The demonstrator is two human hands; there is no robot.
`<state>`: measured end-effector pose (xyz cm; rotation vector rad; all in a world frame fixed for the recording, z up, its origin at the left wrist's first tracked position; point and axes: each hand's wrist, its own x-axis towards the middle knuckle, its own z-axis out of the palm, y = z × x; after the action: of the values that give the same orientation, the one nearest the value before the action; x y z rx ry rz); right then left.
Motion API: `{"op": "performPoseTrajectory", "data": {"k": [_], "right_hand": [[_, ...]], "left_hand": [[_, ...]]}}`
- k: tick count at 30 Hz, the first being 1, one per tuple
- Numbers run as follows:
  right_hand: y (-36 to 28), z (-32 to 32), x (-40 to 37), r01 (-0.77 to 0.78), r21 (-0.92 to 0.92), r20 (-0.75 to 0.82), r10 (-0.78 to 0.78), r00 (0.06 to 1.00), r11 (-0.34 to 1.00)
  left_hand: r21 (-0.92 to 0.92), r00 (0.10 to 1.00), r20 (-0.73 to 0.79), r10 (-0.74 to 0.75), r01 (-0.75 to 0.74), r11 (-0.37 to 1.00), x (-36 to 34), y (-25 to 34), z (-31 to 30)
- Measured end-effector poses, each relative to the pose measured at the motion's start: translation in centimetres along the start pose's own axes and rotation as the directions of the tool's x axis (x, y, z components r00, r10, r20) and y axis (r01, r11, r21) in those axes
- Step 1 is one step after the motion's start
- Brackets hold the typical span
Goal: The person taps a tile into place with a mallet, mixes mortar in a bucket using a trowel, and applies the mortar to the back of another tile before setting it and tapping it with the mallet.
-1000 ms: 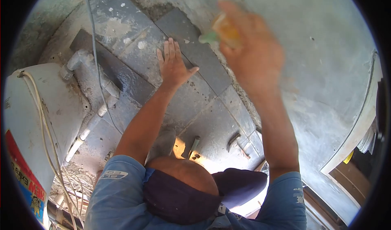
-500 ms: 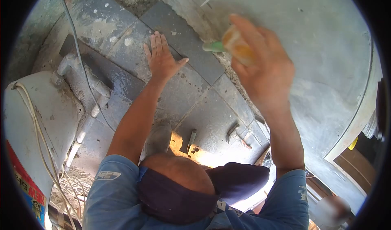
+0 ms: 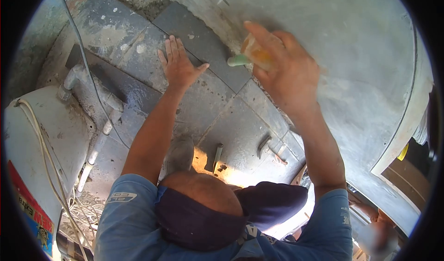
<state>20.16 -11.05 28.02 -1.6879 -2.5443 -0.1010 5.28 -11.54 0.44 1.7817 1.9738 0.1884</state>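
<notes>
Up close, the right hand (image 3: 293,73) curls its fingers around a blurred yellow-and-green tool (image 3: 262,53), raised over the dark tile's (image 3: 208,41) edge. Lower down, the left hand (image 3: 179,70) presses palm down on the grey tiles (image 3: 203,99), fingers straight and open, thumb spread, beside the dark tile.

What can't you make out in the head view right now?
- The tool's exact shape in the right hand: head view, motion blur and curled fingers.
- The tile surface under the left hand: head view, covered by it.
- The grey cable's upper end: head view, cut by the top edge.
- The whole label: head view, cut by the dark rim.
</notes>
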Motion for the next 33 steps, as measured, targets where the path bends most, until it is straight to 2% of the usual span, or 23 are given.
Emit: {"op": "performPoseTrajectory", "data": {"k": [2,8,10,12,14,17,20,22,23,25,28,33], "right_hand": [[0.0,0.5,0.1,0.005,0.037,-0.003,-0.005,1.0,0.999],[0.0,0.5,-0.5,0.034,-0.021,0.017,-0.034,0.999,0.999],[-0.3,-0.5,-0.3,0.05,0.068,-0.1,-0.043,0.994,0.996],[-0.2,1.5,-0.7,0.064,0.026,-0.074,-0.062,0.995,0.998],[0.2,1.6,-0.2,0.103,-0.036,-0.09,-0.106,0.99,0.994],[-0.1,0.6,0.4,0.066,0.002,-0.009,-0.066,0.998,0.998],[-0.2,0.7,-0.2,0.06,0.039,-0.08,-0.057,0.995,0.997],[-0.2,1.2,0.1,0.075,-0.043,0.035,-0.074,0.997,0.996],[-0.1,0.6,-0.2,0.069,-0.046,0.033,-0.067,0.997,0.997],[0.0,-0.1,0.1,0.058,0.064,-0.063,-0.054,0.997,0.996],[0.0,1.2,-0.8,0.075,0.022,0.0,-0.075,0.997,0.997],[0.3,0.2,0.0,0.061,0.098,-0.06,-0.055,0.997,0.993]], "left_hand": [[-0.009,1.0,-0.022,-0.002,0.002,1.0,0.5,-0.2,0.2],[0.004,1.0,0.01,0.005,-0.005,1.0,-0.1,0.2,-0.2],[0.026,0.999,0.04,-0.017,0.016,1.0,-0.3,-0.2,0.5],[0.022,0.998,-0.064,0.017,-0.016,1.0,0.0,-0.3,0.9],[0.024,0.998,-0.065,0.012,-0.01,1.0,0.1,-0.2,0.7],[0.026,0.999,-0.042,0.003,-0.002,1.0,0.5,0.1,0.3],[0.031,1.0,-0.011,-0.002,0.002,1.0,-0.5,-0.3,0.9],[0.026,0.999,-0.053,-0.008,0.009,1.0,0.8,-0.2,0.4],[0.023,0.999,-0.041,0.001,0.0,1.0,0.3,-0.1,0.6],[0.021,0.999,-0.031,-0.01,0.011,1.0,0.6,-0.4,0.4],[-0.021,0.999,-0.043,0.024,-0.025,0.999,-0.1,-0.2,0.5],[-0.026,1.0,-0.019,0.002,-0.002,1.0,0.1,-0.2,0.5]]}}
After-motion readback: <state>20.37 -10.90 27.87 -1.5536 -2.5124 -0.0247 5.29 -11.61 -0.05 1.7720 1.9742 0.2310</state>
